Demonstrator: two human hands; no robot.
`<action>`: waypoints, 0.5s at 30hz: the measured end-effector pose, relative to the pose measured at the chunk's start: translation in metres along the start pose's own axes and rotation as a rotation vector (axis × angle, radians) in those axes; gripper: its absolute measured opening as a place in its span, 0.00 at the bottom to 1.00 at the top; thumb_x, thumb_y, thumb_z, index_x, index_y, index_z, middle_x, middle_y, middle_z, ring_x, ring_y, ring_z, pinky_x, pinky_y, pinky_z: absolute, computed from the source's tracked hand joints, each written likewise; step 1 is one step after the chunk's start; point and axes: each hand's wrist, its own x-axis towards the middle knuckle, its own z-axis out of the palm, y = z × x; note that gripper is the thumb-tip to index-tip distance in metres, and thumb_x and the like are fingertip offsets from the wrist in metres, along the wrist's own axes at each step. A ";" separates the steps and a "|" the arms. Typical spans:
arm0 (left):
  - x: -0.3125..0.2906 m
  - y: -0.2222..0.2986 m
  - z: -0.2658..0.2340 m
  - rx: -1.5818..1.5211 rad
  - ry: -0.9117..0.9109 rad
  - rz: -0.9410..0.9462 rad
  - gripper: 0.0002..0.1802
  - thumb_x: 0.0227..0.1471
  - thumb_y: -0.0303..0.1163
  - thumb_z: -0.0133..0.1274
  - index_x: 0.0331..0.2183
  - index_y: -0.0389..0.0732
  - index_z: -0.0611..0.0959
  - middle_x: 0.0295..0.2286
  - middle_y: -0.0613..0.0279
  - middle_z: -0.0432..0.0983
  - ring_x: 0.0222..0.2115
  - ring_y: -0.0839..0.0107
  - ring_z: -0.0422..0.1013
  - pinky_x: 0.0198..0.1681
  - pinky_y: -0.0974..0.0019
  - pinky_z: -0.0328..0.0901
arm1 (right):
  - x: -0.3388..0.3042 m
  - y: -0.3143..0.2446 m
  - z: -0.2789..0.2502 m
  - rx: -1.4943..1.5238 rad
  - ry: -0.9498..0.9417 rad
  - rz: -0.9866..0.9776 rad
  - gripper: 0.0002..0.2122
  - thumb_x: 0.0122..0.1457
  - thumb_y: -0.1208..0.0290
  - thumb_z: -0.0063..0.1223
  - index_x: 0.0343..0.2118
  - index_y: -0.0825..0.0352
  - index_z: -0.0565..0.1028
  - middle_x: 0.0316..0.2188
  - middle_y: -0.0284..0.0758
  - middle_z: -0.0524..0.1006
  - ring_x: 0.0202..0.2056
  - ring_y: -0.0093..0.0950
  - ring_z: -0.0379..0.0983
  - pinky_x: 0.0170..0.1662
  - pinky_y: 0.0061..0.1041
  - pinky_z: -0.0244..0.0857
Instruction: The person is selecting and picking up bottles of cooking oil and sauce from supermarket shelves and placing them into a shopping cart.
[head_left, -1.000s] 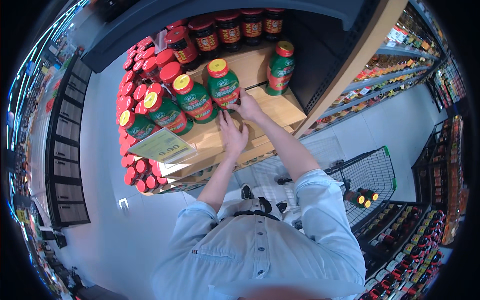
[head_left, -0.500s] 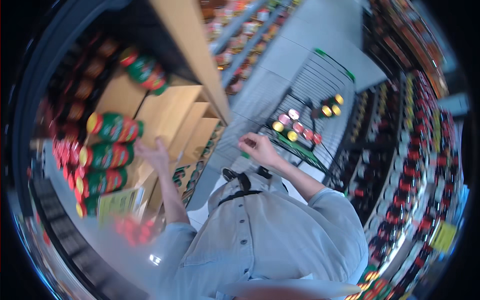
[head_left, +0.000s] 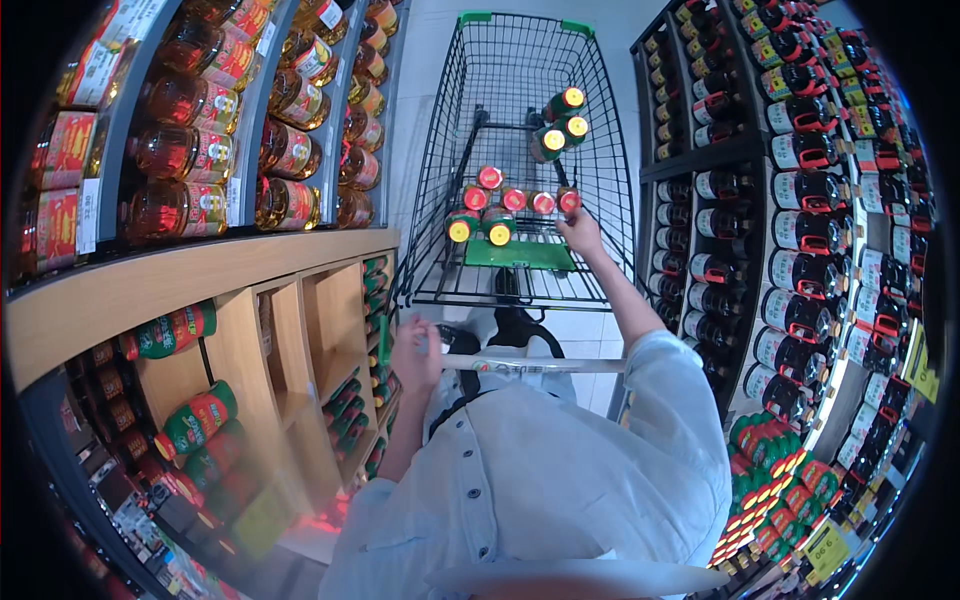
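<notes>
My right hand [head_left: 581, 233] reaches into the shopping cart [head_left: 467, 62], its fingers closed against a jar with a red lid [head_left: 569, 201]. This jar is at the right end of a group of red-lidded and yellow-lidded jars standing in the cart. My left hand [head_left: 416, 352] is at the left end of the cart's handle bar [head_left: 530, 365], fingers curled. Whatever those fingers hold, if anything, is hidden. Farther along in the cart stand green jars with yellow lids [head_left: 553, 141].
On the left, a wooden shelf unit [head_left: 200, 270] bears green jars lying on their sides [head_left: 198, 420]. Beyond it, racks hold amber oil bottles [head_left: 185, 153]. Tall shelves of dark bottles [head_left: 797, 235] line the right side, with green and red jars [head_left: 765, 440] low down.
My left hand has left the shelf of green jars and come to the cart handle. My right hand has moved forward into the cart. The cart now stands straight ahead.
</notes>
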 end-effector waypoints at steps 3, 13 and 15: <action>0.007 0.015 0.005 0.288 -0.196 -0.103 0.15 0.47 0.33 0.60 0.40 0.43 0.81 0.23 0.67 0.78 0.18 0.72 0.72 0.24 0.67 0.66 | 0.047 0.005 0.034 -0.062 -0.019 -0.019 0.21 0.51 0.57 0.62 0.41 0.70 0.76 0.32 0.47 0.80 0.37 0.42 0.78 0.43 0.37 0.71; 0.019 0.020 0.011 0.357 -0.115 -0.110 0.08 0.43 0.30 0.59 0.30 0.43 0.83 0.17 0.67 0.75 0.15 0.72 0.70 0.22 0.68 0.64 | 0.033 -0.051 0.160 -0.652 -0.358 -0.330 0.33 0.54 0.51 0.55 0.55 0.71 0.60 0.40 0.52 0.76 0.41 0.43 0.77 0.41 0.40 0.73; 0.022 0.020 0.012 0.348 -0.094 -0.049 0.07 0.43 0.29 0.59 0.30 0.42 0.83 0.18 0.66 0.75 0.16 0.71 0.70 0.22 0.68 0.64 | 0.048 -0.044 0.171 -0.832 -0.364 -0.374 0.27 0.57 0.57 0.51 0.52 0.72 0.62 0.33 0.47 0.77 0.33 0.37 0.79 0.31 0.35 0.74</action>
